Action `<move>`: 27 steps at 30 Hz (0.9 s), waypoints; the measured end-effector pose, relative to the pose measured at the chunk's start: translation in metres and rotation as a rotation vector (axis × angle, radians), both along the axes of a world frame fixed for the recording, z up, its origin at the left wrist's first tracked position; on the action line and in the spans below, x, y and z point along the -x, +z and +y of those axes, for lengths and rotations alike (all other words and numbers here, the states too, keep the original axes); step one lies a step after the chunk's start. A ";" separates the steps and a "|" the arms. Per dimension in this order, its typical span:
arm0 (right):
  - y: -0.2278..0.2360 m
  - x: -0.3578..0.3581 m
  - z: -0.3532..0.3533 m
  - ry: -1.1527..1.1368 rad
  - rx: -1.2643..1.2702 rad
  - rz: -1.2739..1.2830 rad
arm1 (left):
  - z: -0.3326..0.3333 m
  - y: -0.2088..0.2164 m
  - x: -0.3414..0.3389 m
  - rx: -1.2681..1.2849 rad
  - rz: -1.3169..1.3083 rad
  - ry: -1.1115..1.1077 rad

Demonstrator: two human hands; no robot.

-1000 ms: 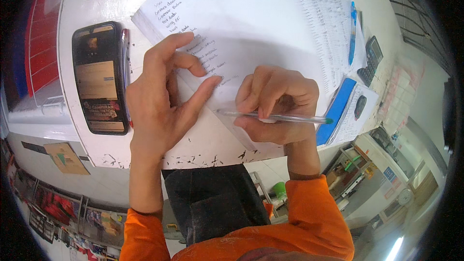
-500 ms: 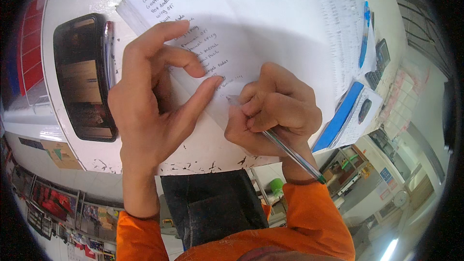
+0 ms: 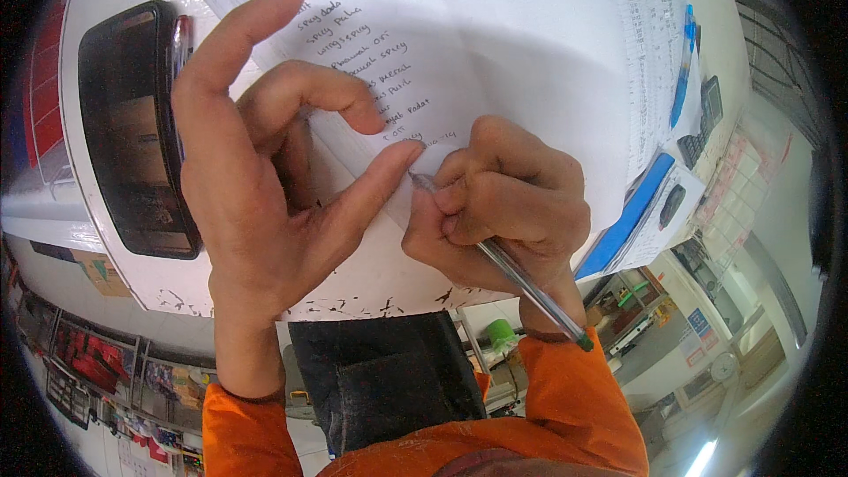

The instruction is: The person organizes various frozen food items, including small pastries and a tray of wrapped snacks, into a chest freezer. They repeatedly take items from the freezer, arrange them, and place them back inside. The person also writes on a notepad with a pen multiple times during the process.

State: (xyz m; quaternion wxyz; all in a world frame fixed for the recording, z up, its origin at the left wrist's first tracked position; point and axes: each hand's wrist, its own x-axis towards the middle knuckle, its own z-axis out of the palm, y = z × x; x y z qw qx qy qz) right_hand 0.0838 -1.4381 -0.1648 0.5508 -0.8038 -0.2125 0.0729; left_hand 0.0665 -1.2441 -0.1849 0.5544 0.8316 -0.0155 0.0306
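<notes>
My right hand (image 3: 508, 199) grips a clear ballpoint pen (image 3: 534, 293) with a green end cap. The pen's tip meets the lower part of a white sheet of paper (image 3: 495, 35), just below the last line of a handwritten list. My left hand (image 3: 274, 168) rests over the sheet's left edge with nothing in it. Its fingers are spread and curved, and its thumb tip lies close to the pen tip. The left fingers cover part of the list. Beneath the sheet lies a stack of more paper.
A dark, glossy rectangular case or tray (image 3: 137, 128) lies at the left. On the right are a blue pen (image 3: 684, 71), a blue folder edge (image 3: 625, 216), a dark calculator-like keypad (image 3: 707, 115) and printed sheets (image 3: 649, 18). A black chair seat (image 3: 389, 380) stands below the table's near edge.
The view has shifted slightly. My left index finger has stretched farther up and away from the thumb. The right hand keeps its hold on the pen near the same list line.
</notes>
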 end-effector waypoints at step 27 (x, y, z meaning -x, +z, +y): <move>-0.003 0.001 0.000 -0.058 0.000 -0.042 | -0.001 -0.001 0.000 0.057 -0.005 0.016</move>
